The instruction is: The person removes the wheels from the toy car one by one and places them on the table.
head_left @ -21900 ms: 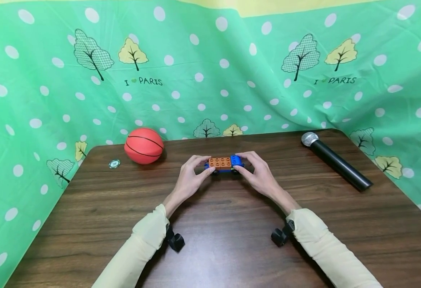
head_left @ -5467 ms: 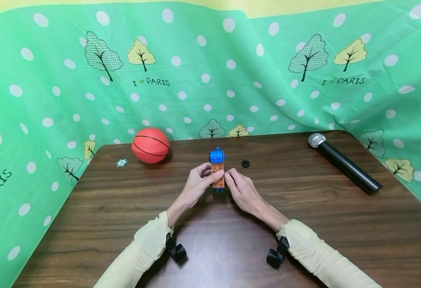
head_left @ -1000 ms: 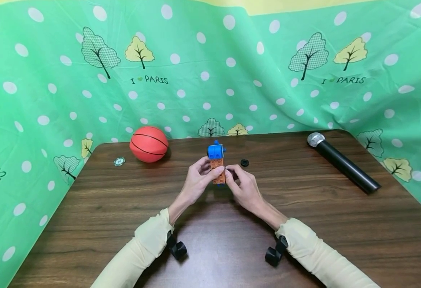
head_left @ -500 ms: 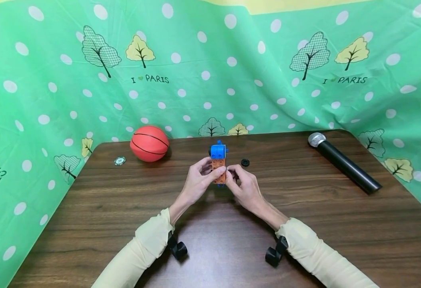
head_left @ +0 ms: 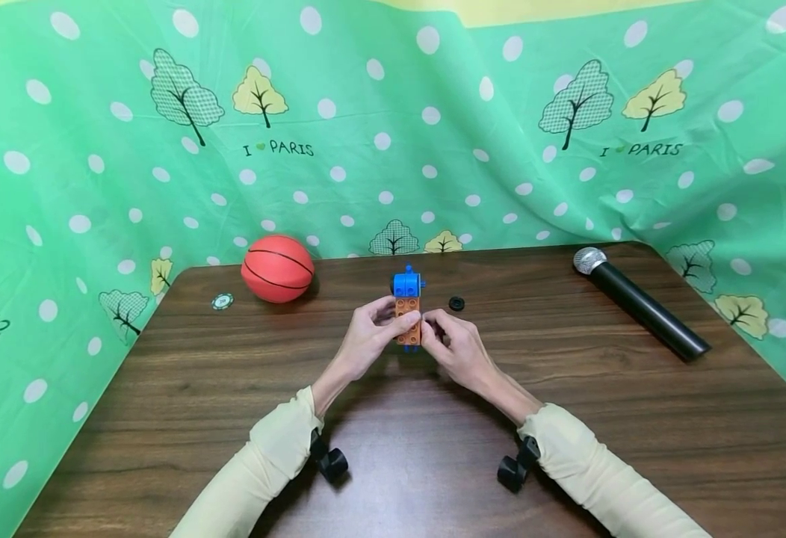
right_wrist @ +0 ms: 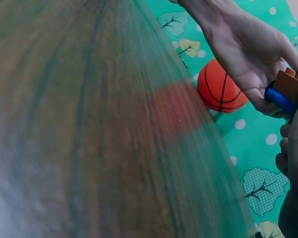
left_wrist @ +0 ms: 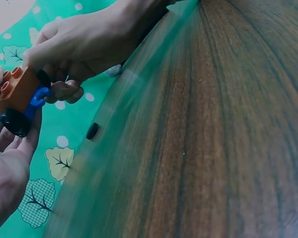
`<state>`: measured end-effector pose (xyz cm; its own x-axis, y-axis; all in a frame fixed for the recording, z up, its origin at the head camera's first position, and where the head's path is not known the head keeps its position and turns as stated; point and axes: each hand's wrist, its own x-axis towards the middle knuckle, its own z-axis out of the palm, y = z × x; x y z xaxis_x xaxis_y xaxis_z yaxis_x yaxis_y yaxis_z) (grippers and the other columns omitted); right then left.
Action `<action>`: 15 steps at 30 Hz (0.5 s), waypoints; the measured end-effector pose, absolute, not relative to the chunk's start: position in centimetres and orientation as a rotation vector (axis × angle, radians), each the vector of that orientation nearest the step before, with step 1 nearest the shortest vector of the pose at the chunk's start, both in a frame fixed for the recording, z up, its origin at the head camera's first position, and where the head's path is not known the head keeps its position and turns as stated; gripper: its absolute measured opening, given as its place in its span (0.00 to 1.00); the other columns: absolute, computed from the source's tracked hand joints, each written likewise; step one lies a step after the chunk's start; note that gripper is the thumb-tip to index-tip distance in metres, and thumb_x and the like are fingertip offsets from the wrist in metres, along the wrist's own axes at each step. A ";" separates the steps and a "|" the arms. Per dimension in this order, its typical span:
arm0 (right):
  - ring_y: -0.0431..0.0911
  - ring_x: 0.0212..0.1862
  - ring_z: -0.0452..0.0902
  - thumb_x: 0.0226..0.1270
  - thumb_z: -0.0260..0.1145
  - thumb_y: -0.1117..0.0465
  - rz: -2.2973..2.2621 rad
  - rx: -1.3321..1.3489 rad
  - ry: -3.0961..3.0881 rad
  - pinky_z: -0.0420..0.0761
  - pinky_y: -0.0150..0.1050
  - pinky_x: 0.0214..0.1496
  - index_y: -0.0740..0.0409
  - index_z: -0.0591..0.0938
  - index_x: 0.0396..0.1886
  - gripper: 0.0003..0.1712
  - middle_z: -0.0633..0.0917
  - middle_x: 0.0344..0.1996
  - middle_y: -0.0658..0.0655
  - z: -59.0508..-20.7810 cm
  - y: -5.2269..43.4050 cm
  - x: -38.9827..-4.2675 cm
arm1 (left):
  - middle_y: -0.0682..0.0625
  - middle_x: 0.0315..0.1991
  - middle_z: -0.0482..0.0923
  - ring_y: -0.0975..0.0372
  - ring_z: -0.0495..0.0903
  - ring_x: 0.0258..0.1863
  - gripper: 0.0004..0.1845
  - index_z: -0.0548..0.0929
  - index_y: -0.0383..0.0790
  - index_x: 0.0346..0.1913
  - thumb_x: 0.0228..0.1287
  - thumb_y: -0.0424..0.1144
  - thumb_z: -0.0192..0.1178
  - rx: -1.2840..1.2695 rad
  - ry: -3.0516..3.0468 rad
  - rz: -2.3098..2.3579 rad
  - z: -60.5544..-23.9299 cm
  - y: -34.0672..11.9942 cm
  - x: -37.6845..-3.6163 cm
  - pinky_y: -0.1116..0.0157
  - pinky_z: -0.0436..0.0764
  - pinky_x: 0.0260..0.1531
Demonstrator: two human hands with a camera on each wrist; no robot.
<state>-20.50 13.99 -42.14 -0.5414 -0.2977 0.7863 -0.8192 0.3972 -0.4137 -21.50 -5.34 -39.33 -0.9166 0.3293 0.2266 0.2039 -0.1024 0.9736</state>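
Note:
A toy truck (head_left: 407, 285) of building blocks, blue at the cab and orange on the bed, is held lengthways above the table, cab away from me. My left hand (head_left: 368, 338) grips it from the left, thumb across the orange studs. My right hand (head_left: 456, 345) pinches at the right rear side; the left wrist view shows a black wheel (left_wrist: 43, 77) between its thumb and fingers, against the truck. Another wheel (left_wrist: 16, 122) sits on the opposite side. At the cab's right side a bare blue peg (head_left: 423, 284) sticks out. A loose black wheel (head_left: 456, 304) lies on the table.
A red toy basketball (head_left: 278, 269) and a poker chip (head_left: 223, 301) are at the back left of the wooden table (head_left: 198, 418). A black microphone (head_left: 645, 306) lies at the right. Behind hangs a green dotted cloth (head_left: 353, 134).
Since the earliest frame the truck has turned from crosswise to lengthways, and a loose wheel has appeared on the table. Over the last second the hands and truck barely shift.

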 end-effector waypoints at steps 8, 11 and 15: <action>0.41 0.31 0.74 0.74 0.61 0.71 1.191 0.942 -2.133 0.78 0.40 0.29 0.63 0.83 0.46 0.07 0.80 0.30 0.49 -41.9 14.6 -20.2 | 0.36 0.51 0.85 0.55 0.86 0.49 0.25 0.78 0.24 0.63 0.68 0.36 0.64 0.548 1.997 2.215 -39.3 -5.8 -21.7 0.61 0.83 0.50; 0.43 0.33 0.75 0.75 0.62 0.71 1.211 0.884 -2.166 0.78 0.38 0.32 0.62 0.83 0.48 0.08 0.80 0.32 0.49 -41.9 14.9 -20.3 | 0.38 0.49 0.85 0.57 0.86 0.48 0.23 0.78 0.25 0.62 0.68 0.35 0.64 0.535 1.982 2.245 -39.3 -5.8 -21.6 0.62 0.83 0.50; 0.44 0.35 0.75 0.75 0.62 0.69 1.221 0.815 -2.200 0.79 0.42 0.34 0.64 0.83 0.50 0.08 0.81 0.35 0.51 -41.9 15.4 -20.2 | 0.40 0.48 0.85 0.59 0.86 0.46 0.22 0.79 0.25 0.60 0.67 0.34 0.65 0.513 1.990 2.275 -39.4 -5.8 -21.5 0.63 0.83 0.49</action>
